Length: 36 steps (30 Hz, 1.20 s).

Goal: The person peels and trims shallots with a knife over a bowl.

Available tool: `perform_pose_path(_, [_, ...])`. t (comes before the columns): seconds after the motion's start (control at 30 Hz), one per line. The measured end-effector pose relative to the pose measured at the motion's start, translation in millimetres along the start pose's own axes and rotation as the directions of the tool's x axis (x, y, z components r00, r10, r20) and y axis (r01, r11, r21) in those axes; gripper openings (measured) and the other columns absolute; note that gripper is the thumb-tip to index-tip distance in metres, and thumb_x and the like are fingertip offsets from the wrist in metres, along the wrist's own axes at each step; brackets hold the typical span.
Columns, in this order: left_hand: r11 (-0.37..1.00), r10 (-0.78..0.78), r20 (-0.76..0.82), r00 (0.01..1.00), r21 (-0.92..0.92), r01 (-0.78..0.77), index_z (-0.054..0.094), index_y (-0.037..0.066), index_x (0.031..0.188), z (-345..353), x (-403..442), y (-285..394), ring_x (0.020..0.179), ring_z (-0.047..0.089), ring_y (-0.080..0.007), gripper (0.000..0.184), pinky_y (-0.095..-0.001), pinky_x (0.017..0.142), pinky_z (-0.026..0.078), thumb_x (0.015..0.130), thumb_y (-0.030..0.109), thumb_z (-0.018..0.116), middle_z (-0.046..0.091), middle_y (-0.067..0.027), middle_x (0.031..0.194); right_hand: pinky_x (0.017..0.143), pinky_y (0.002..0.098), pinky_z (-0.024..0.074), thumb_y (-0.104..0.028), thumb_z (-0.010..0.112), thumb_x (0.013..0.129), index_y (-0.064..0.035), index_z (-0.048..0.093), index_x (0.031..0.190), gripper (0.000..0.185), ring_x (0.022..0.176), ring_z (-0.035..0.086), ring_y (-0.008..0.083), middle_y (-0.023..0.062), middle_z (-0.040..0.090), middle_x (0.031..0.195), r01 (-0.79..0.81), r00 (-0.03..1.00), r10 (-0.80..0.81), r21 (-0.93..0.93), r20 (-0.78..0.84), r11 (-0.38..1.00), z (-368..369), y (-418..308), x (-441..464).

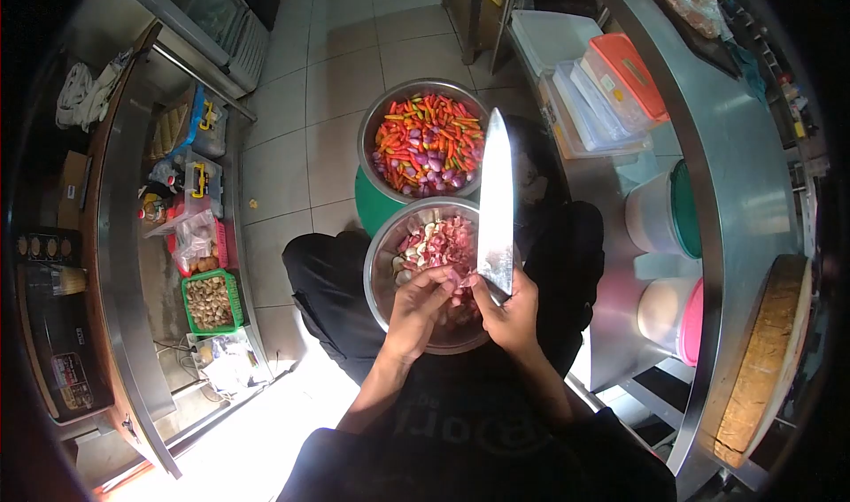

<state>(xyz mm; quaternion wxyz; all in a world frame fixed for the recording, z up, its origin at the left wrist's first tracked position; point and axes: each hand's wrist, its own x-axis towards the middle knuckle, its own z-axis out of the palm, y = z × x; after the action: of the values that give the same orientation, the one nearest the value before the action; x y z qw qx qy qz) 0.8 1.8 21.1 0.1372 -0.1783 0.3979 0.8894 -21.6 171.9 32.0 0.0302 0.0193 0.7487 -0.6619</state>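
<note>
My right hand [509, 312] is closed around the handle of a large knife [497, 205], whose wide blade points away from me. My left hand [418, 307] pinches a small shallot piece [453, 279], and the right fingertips meet it there. Both hands are over a metal bowl [379, 276] in my lap, which holds cut shallots [436, 243]. Just beyond it, a second metal bowl [368, 139] is full of red and orange chilies [425, 112] and whole purple shallots [431, 162].
Under the second bowl, a green surface [370, 205] shows. The left shelf bears a green basket [212, 303] of garlic-like bulbs. On the right are plastic boxes [625, 81], lidded tubs [657, 214] and a round wooden board [761, 360].
</note>
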Motion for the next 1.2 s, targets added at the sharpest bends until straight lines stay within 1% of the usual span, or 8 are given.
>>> perform_pose_path(0.2, [0.999,-0.036,-0.005,0.999,-0.018,0.036,0.067,0.0,0.13,-7.6,0.8,0.5,0.106,0.065,-0.0136,0.026,-0.0304,0.094,0.055,0.104,0.004,0.067,0.068,-0.0044,0.117,0.078,0.0323,0.0582,-0.006,0.076,0.095,0.0056,0.067,0.116,0.026,0.086,0.074,0.0156,0.0126,0.078,0.096,-0.094,0.991,0.094,-0.001,-0.099,0.996,-3.2,-1.5,3.4])
perform_pose_path(0.27, [1.0,-0.009,0.003,1.0,0.009,0.009,0.067,0.0,0.129,-6.0,0.7,2.0,0.107,0.065,-0.0137,0.027,-0.0305,0.094,0.055,0.103,0.002,0.068,0.068,-0.0043,0.118,0.076,0.0342,0.0588,-0.007,0.077,0.095,0.006,0.067,0.117,0.027,0.086,0.074,0.0155,0.0131,0.077,0.095,0.098,0.986,-0.102,-0.037,-0.134,0.995,-2.1,0.8,8.3])
perform_pose_path(0.4, [0.993,0.096,0.035,0.995,0.058,-0.098,0.069,0.001,0.126,-6.0,1.4,-0.5,0.11,0.065,-0.0135,0.03,-0.0299,0.094,0.056,0.097,-0.005,0.072,0.068,-0.0048,0.121,0.064,0.025,0.0527,-0.003,0.078,0.093,0.0045,0.066,0.118,0.029,0.074,0.063,0.0047,0.0064,0.072,0.091,0.198,0.974,-0.213,-0.184,-0.07,0.963,-9.3,-12.8,8.5])
perform_pose_path(0.5, [0.982,0.171,0.02,0.985,0.077,-0.172,0.07,0.001,0.121,-7.9,4.7,-6.3,0.111,0.065,-0.0133,0.03,-0.0293,0.093,0.057,0.093,-0.009,0.075,0.069,-0.0053,0.122,0.074,0.0315,0.0559,-0.001,0.075,0.09,0.005,0.065,0.119,0.031,0.081,0.07,0.0172,0.0132,0.072,0.097,0.132,0.991,-0.118,-0.238,0.069,0.962,-13.9,-17.6,5.9])
perform_pose_path(0.6, [0.992,0.119,-0.001,0.993,0.039,-0.119,0.07,0.002,0.117,-6.7,3.2,-4.1,0.108,0.067,-0.0138,0.029,-0.0294,0.091,0.057,0.091,-0.01,0.076,0.071,-0.0062,0.118,0.074,0.0411,0.054,-0.002,0.069,0.089,0.0044,0.063,0.119,0.031,0.084,0.067,0.0455,0.0246,0.067,0.099,0.363,0.928,-0.327,-0.24,0.179,0.9,-11.3,-21.2,9.3])
perform_pose_path(0.93, [0.949,0.231,0.017,0.973,0.215,-0.229,0.07,0.001,0.114,-4.1,2.2,-5.7,0.104,0.07,-0.0163,0.03,-0.0334,0.093,0.059,0.088,-0.01,0.08,0.074,-0.0078,0.109,0.077,0.0564,0.0486,-0.007,0.066,0.091,0.0036,0.055,0.106,0.021,0.092,0.061,0.0524,0.0281,0.059,0.097,0.24,0.947,-0.149,-0.318,0.283,0.917,-3.7,-23.4,0.0])
perform_pose_path(1.17, [0.971,0.164,-0.003,0.986,0.177,-0.161,0.07,0.0,0.116,-5.3,-0.7,-5.1,0.102,0.07,-0.0152,0.026,-0.0306,0.091,0.058,0.092,-0.006,0.078,0.074,-0.0082,0.109,0.073,0.0554,0.0495,-0.004,0.067,0.091,0.0032,0.054,0.104,0.02,0.087,0.062,0.0518,0.0268,0.059,0.092,0.263,0.956,-0.199,-0.327,0.216,0.908,-0.4,-14.8,0.1])
perform_pose_path(1.2, [0.98,0.111,-0.021,0.994,0.166,-0.106,0.07,0.0,0.118,-5.8,-1.7,-3.8,0.102,0.07,-0.015,0.025,-0.0301,0.091,0.058,0.094,-0.005,0.076,0.074,-0.0082,0.109,0.068,0.0482,0.0524,-0.003,0.067,0.091,0.0046,0.057,0.111,0.024,0.084,0.067,0.0487,0.0265,0.064,0.094,0.271,0.957,-0.216,-0.336,0.193,0.902,-1.4,-13.1,0.0])
